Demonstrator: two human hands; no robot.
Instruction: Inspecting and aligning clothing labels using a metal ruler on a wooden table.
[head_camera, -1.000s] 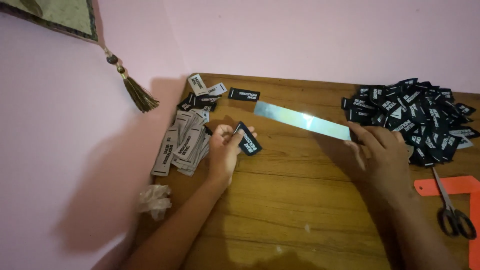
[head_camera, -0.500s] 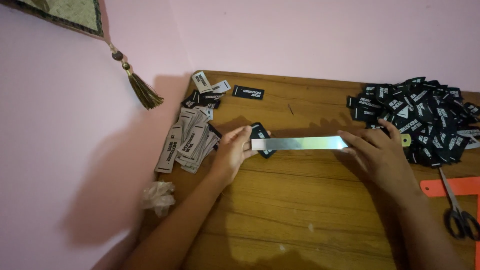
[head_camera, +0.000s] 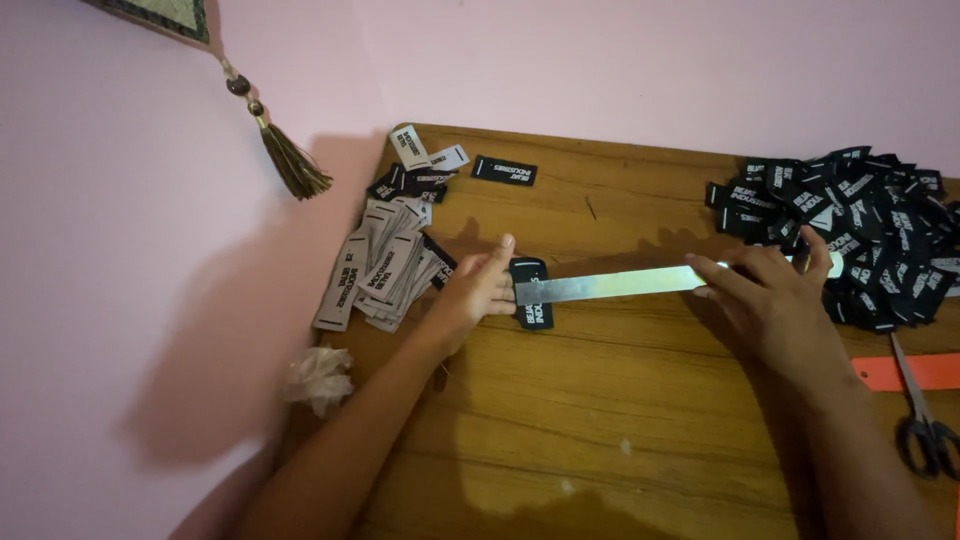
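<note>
A: Surface?
B: Wooden table (head_camera: 620, 430) against a pink wall.
A: On it?
B: Grey label stack (head_camera: 385, 270) left, black label heap (head_camera: 850, 225) right, metal ruler (head_camera: 620, 285) across one black label (head_camera: 530, 300), scissors (head_camera: 925, 425), orange strip (head_camera: 920, 372).
</note>
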